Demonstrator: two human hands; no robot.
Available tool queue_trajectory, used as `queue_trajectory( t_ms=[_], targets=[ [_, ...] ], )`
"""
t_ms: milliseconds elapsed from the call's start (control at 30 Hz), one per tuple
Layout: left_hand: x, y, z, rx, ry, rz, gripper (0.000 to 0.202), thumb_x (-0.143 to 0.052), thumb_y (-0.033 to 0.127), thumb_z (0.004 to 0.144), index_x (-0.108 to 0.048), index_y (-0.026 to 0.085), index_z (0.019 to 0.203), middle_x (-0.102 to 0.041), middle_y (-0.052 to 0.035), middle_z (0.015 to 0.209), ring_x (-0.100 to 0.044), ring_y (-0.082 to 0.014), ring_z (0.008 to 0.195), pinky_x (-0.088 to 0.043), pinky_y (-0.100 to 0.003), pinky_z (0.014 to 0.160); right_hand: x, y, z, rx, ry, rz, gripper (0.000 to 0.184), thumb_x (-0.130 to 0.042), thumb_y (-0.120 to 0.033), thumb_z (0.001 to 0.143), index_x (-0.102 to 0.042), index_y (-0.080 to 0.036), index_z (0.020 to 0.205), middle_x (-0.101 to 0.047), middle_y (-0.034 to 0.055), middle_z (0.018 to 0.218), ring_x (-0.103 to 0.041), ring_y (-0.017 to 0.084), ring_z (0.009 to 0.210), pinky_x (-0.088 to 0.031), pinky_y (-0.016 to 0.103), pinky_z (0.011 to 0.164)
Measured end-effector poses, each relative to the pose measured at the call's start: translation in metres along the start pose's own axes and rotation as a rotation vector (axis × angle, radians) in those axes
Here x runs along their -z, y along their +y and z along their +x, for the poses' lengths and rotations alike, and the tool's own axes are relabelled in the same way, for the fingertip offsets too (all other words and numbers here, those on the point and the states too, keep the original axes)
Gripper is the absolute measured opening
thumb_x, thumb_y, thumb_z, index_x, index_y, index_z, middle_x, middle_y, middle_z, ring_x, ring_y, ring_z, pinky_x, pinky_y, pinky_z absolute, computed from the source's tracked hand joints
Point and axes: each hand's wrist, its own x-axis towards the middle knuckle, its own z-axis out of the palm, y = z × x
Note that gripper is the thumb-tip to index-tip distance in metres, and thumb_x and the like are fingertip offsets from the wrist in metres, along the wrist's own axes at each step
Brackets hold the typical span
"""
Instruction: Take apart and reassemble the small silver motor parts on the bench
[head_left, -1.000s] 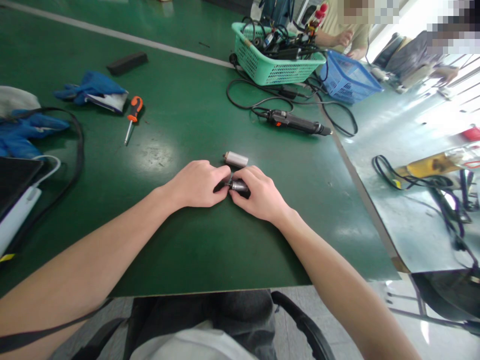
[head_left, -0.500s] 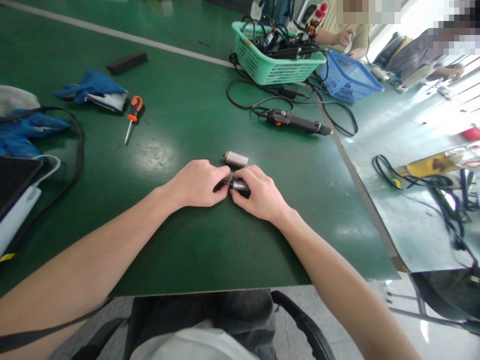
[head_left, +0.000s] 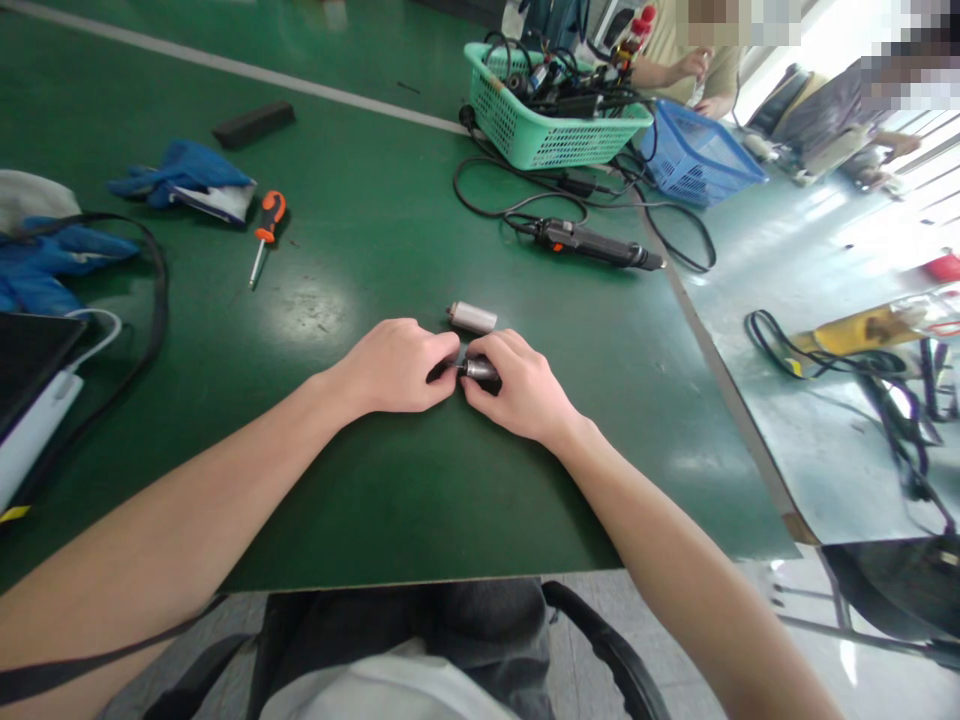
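My right hand is closed around a small dark metal cylinder that rests on the green table. Curled into a pinch, my left hand meets the cylinder's left tip, where a thin pin sticks out; what its fingertips grip is too small to make out. A silver cylinder lies just behind both hands, touching neither.
An orange-handled screwdriver and blue gloves lie at the left. A black electric screwdriver with its cable lies behind, in front of a green basket and a blue basket. Other people sit at the far right.
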Motion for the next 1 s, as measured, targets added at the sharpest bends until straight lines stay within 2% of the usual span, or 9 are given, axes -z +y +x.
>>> queue_trajectory(
  t_ms=[333,733,1000],
  targets=[
    [-0.0001,-0.0001,-0.0014,0.018,0.014,-0.002,0.019,-0.049,0.033,0.089,-0.061,0.021,0.082,-0.067,-0.0019,0.068,-0.061,-0.0196,0.060,-0.040,-0.033,0.062,0.0002,0.0003,-0.0003,0.005,0.004,0.006,0.018,-0.061,-0.021,0.087,-0.056,-0.022,0.104,-0.066,0.0082,0.101,-0.060,0.026,0.097,-0.052,0.039,0.087],
    [0.0019,0.0011,-0.0015,0.026,-0.003,-0.017,0.017,-0.052,0.034,0.087,-0.063,0.021,0.083,-0.070,-0.0028,0.071,-0.062,-0.0198,0.062,-0.044,-0.033,0.065,-0.0002,0.0003,-0.0004,-0.002,0.000,0.012,0.029,-0.061,-0.020,0.087,-0.059,-0.023,0.115,-0.067,0.0094,0.109,-0.061,0.028,0.104,-0.053,0.043,0.093],
    [0.0012,0.0009,-0.0022,0.029,-0.002,0.011,0.020,-0.050,0.035,0.089,-0.062,0.020,0.085,-0.069,-0.0043,0.071,-0.062,-0.0213,0.063,-0.043,-0.034,0.064,-0.0001,-0.0006,0.0003,0.026,0.004,0.027,0.024,-0.060,-0.019,0.089,-0.062,-0.023,0.112,-0.068,0.0085,0.108,-0.062,0.027,0.104,-0.053,0.043,0.094]
  ],
)
